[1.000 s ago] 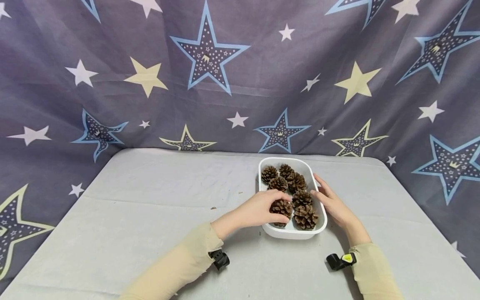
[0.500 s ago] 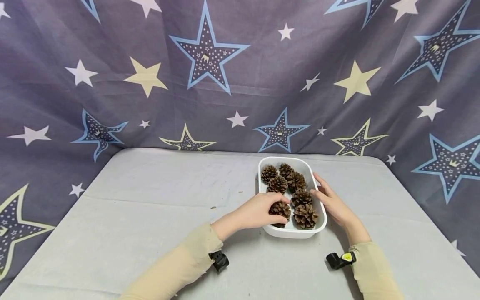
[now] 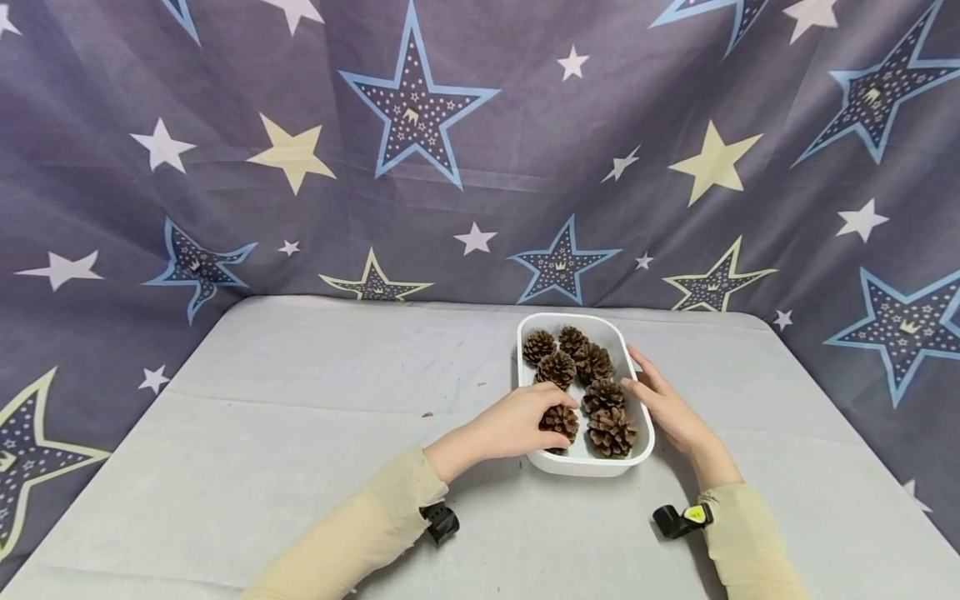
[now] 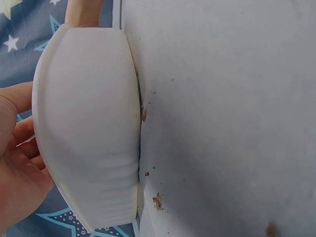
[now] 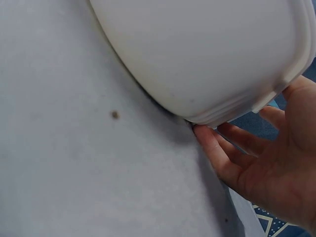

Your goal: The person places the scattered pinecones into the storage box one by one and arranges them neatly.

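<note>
A white plastic container with rounded corners holds several brown pine cones. My left hand reaches over its near left side, thumb and fingers curled around a pine cone inside. In the left wrist view the container's outer wall hides that pine cone, and the left hand shows past the rim. My right hand holds the container's right side, thumb at the rim. In the right wrist view, the right hand's fingertips touch the outside wall low down, near the tabletop.
A pale grey cloth covers the table. Small brown flakes lie on it left of the container. Behind the table hangs a dark curtain printed with stars. Each wrist wears a black camera band.
The left hand and the pine cone it holds have shifted slightly left within the container. The right hand and the container stay in place.
</note>
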Tool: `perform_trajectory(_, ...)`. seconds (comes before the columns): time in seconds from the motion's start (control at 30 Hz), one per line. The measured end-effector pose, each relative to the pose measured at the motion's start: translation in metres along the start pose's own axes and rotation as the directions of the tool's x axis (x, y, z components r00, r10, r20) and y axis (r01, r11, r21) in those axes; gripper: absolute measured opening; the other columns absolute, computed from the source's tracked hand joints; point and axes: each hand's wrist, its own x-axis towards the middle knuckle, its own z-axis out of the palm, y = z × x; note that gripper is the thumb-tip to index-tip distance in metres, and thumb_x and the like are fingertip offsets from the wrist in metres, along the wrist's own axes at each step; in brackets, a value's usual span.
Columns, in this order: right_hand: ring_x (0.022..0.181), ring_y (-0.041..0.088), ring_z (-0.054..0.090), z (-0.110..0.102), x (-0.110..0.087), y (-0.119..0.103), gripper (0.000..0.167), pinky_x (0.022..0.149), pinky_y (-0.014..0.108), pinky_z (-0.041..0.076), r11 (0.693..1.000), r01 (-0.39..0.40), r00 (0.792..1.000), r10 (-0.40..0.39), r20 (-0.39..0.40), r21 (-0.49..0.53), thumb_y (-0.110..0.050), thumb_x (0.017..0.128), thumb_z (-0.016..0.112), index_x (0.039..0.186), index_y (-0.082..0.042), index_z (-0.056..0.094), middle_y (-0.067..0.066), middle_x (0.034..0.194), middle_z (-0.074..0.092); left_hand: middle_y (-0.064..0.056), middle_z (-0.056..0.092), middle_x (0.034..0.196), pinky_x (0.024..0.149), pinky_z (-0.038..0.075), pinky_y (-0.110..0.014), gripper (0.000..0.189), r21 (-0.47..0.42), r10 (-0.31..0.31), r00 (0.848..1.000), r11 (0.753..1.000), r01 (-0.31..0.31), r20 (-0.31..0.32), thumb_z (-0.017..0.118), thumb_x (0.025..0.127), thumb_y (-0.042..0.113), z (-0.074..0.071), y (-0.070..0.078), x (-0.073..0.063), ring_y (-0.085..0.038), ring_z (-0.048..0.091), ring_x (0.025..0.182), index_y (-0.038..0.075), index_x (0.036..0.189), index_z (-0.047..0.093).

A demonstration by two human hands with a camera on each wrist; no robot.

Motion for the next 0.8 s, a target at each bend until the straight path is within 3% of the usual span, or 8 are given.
perform_trajectory(0.43, 0.121, 0.044, 0.035, 0.0, -0.0007, -0.0012, 0.064, 0.098, 0.052, 0.036, 1.0, -0.002, 1.0, 0.002, 0.001, -0.005, -0.024, 0.096, 0.042, 0.147, -0.018, 0.005, 0.033, 0.138, 0.026, 0.002, 0.058, 0.116, 0.098, 0.04, -0.024, 0.041, 0.044, 0.014, 1.0, 0.999, -0.015, 0.015, 0.064, 0.083, 0.033, 0.0024, 0.0005, 0.0004, -0.012, 0.052, 0.111, 0.014, 0.118, 0.058)
perform_trajectory(0.8, 0.119, 0.044, 0.037, 0.0001, -0.0007, -0.001, 0.063, 0.094, 0.05, 0.041, 1.0, -0.001, 1.0, 0.001, 0.002, 0.003, -0.023, 0.096, 0.042, 0.147, -0.018, 0.005, 0.032, 0.136, 0.027, 0.002, 0.058, 0.115, 0.098, 0.04, -0.023, 0.039, 0.049, 0.015, 1.0, 0.999, -0.015, 0.004, 0.064, 0.083, 0.033, 0.0048, -0.0011, 0.0007, -0.012, 0.053, 0.11, 0.014, 0.117, 0.059)
